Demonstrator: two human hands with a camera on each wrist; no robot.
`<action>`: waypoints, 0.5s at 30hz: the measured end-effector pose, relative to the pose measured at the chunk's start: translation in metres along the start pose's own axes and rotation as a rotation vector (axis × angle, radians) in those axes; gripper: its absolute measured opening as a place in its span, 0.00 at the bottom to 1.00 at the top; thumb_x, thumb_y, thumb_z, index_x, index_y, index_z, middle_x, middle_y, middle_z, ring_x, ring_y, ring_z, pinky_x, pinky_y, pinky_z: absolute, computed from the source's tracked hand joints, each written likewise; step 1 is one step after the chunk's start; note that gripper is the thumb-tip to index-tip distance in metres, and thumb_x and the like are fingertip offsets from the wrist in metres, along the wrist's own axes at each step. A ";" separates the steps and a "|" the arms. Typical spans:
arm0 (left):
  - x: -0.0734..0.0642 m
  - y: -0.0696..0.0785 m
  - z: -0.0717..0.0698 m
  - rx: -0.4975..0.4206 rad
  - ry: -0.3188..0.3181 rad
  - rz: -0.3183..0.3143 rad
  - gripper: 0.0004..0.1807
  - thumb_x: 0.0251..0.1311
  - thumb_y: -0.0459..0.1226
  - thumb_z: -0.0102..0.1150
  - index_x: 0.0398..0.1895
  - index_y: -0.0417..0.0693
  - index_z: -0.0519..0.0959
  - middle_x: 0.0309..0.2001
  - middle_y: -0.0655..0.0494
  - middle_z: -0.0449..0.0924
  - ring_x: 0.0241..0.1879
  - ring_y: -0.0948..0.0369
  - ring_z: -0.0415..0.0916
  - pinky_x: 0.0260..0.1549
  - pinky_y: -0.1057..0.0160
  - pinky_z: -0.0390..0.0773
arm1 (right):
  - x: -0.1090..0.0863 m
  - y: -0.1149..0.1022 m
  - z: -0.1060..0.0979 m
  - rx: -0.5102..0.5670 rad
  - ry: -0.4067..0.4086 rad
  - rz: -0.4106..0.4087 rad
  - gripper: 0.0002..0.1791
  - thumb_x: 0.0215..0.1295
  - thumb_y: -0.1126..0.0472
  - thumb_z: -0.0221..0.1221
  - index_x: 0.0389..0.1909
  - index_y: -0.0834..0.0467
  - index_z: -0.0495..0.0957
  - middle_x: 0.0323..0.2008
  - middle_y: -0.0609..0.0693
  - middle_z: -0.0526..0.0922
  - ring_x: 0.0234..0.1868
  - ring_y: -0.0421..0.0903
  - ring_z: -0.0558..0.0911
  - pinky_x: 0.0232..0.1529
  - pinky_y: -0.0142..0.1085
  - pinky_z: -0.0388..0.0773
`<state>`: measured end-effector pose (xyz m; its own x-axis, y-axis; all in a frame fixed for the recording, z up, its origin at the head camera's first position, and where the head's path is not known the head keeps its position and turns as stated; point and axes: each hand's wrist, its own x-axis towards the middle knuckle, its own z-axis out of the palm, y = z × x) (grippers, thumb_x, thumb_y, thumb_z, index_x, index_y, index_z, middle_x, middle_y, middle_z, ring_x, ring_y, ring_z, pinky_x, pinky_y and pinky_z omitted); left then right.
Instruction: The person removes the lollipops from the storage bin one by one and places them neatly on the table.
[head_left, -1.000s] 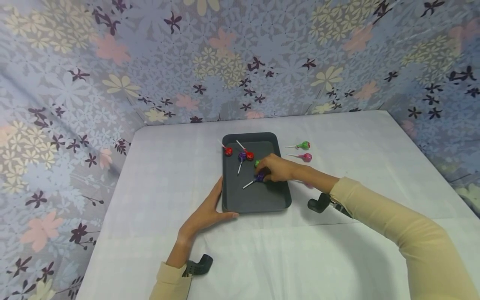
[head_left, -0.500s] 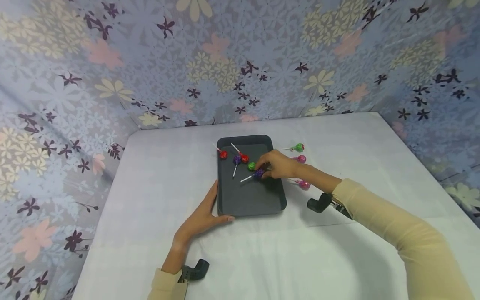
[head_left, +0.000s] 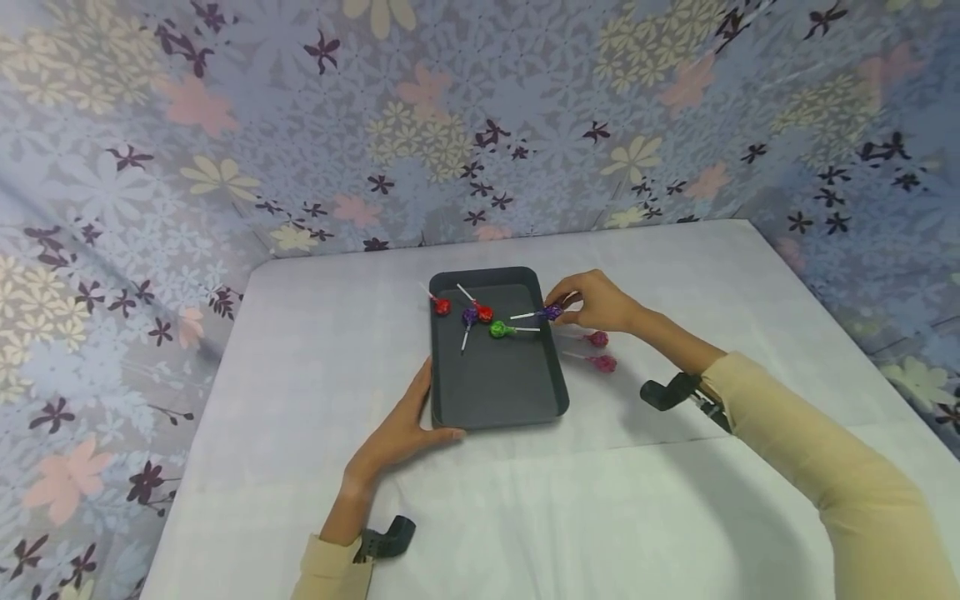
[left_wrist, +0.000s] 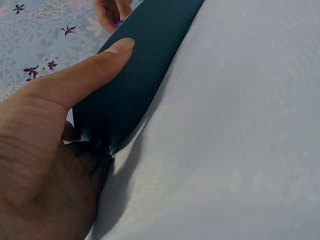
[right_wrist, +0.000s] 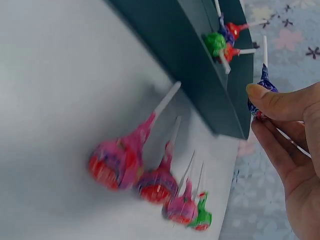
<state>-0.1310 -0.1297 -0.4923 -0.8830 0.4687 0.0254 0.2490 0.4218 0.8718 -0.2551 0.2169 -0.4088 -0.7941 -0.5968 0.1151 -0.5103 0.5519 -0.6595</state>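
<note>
My right hand (head_left: 596,302) pinches a purple lollipop (head_left: 552,312) by its wrapped head between thumb and fingers, at the tray's right rim, its white stick pointing left over the tray. The right wrist view shows this lollipop (right_wrist: 263,95) held with its stick up. My left hand (head_left: 401,425) rests against the near left corner of the dark grey tray (head_left: 498,404), thumb along the front wall and fingers along the left side. Inside lie two red lollipops (head_left: 442,307), another purple lollipop (head_left: 469,317) and a green lollipop (head_left: 498,330).
On the white-covered table (head_left: 645,475), right of the tray, lie pink lollipops (right_wrist: 117,162) and a green lollipop (right_wrist: 201,220) in a row, sticks towards the tray. My right hand hides part of the row from above. Behind the table hangs a floral cloth (head_left: 420,125).
My right hand has moved from the tray's middle up and right to its rim, carrying the purple lollipop. The green lollipop in the tray now shows fully. My left hand stays at the corner.
</note>
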 end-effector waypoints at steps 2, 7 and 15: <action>-0.001 0.000 0.000 0.001 0.002 0.001 0.65 0.50 0.46 0.75 0.79 0.50 0.34 0.80 0.51 0.35 0.78 0.52 0.35 0.73 0.44 0.46 | -0.005 0.005 -0.003 -0.007 0.005 0.017 0.15 0.52 0.75 0.68 0.43 0.68 0.83 0.43 0.62 0.85 0.42 0.57 0.86 0.48 0.51 0.82; -0.001 0.000 -0.002 0.016 0.007 -0.008 0.66 0.50 0.46 0.75 0.79 0.50 0.34 0.80 0.50 0.35 0.78 0.51 0.35 0.73 0.43 0.47 | -0.014 0.017 -0.016 -0.054 0.063 0.046 0.15 0.51 0.74 0.69 0.43 0.69 0.83 0.41 0.63 0.85 0.41 0.58 0.86 0.47 0.52 0.82; -0.002 0.008 0.000 -0.003 -0.006 -0.043 0.64 0.52 0.44 0.74 0.79 0.50 0.34 0.79 0.50 0.34 0.78 0.51 0.34 0.74 0.44 0.45 | -0.025 0.051 -0.035 -0.162 0.166 0.168 0.14 0.52 0.73 0.69 0.42 0.69 0.83 0.40 0.64 0.86 0.44 0.59 0.84 0.48 0.50 0.82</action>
<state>-0.1270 -0.1274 -0.4853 -0.8904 0.4550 -0.0150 0.2098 0.4395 0.8734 -0.2735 0.2807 -0.4193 -0.9084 -0.3930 0.1430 -0.4025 0.7288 -0.5540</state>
